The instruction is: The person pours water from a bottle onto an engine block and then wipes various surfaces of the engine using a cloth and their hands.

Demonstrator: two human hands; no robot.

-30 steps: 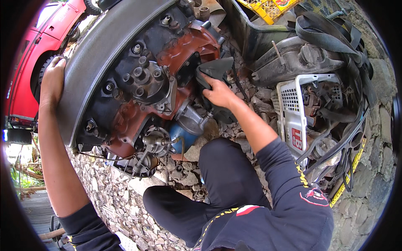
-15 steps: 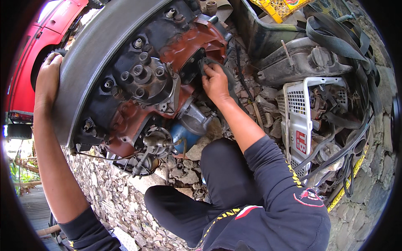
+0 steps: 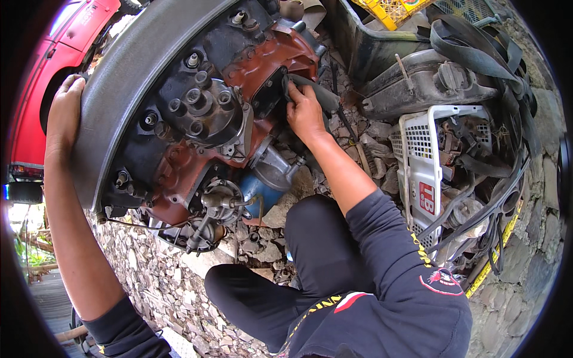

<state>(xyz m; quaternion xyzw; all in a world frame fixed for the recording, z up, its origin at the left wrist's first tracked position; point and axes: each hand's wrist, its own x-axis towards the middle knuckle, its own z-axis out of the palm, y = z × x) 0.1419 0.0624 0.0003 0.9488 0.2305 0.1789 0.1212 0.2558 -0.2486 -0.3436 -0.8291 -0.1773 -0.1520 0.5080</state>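
Note:
An engine [image 3: 179,155] with red-brown and black castings, spark plugs and a round distributor cap [image 3: 200,104] fills the upper middle. My left hand [image 3: 65,113] grips the edge of the long, curved dark grey rim [image 3: 134,59] along the engine's left side. My right hand [image 3: 305,113] pinches a dark grey cloth [image 3: 319,89] against the engine's right side, beside a black plate [image 3: 268,95]; part of its fingers is hidden. Below are a silver fitting [image 3: 271,161] with a blue body [image 3: 253,188] and a small metal pump-like part [image 3: 218,203].
A red vehicle [image 3: 54,48] is at upper left. On the right sit a dark tub [image 3: 352,42], a yellow crate [image 3: 394,12], a dirty metal part [image 3: 430,86], a white basket [image 3: 418,155] of parts and hanging straps [image 3: 477,53], beside a stone wall [image 3: 531,256]. Gravel [image 3: 179,286] lies below.
Since a second ago my right hand and the cloth have moved up onto the plate's edge, the cloth more bunched. My left hand has shifted slightly left with the view, still on the rim.

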